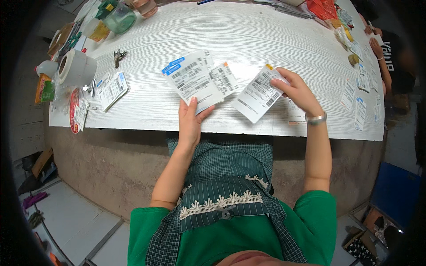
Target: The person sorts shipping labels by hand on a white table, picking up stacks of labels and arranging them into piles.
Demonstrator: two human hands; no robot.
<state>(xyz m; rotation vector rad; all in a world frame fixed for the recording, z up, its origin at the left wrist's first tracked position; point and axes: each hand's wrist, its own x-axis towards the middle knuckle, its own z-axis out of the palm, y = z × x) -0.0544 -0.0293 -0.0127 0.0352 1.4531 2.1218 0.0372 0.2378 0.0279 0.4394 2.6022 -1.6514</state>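
Observation:
My left hand (191,122) is closed on a fanned bunch of white shipping labels (195,82), its thumb on top at the lower edge. Some of these labels carry blue strips, and one has an orange corner. To the right, my right hand (295,88) grips another white shipping label (257,95) by its upper right side, thumb across the printed face. That label tilts, with an orange-yellow mark at its top corner. It is hidden whether more sheets lie beneath it. Below my right wrist a further label (297,113) lies on the white table (155,119), partly covered.
On the left are a label stack (112,91), a paper roll (77,66), a metal clip (119,57) and a green-tinted jug (116,17). Several labels (360,113) lie at the right, near another person's hand (376,48). A red mesh bag (323,8) sits at the far right.

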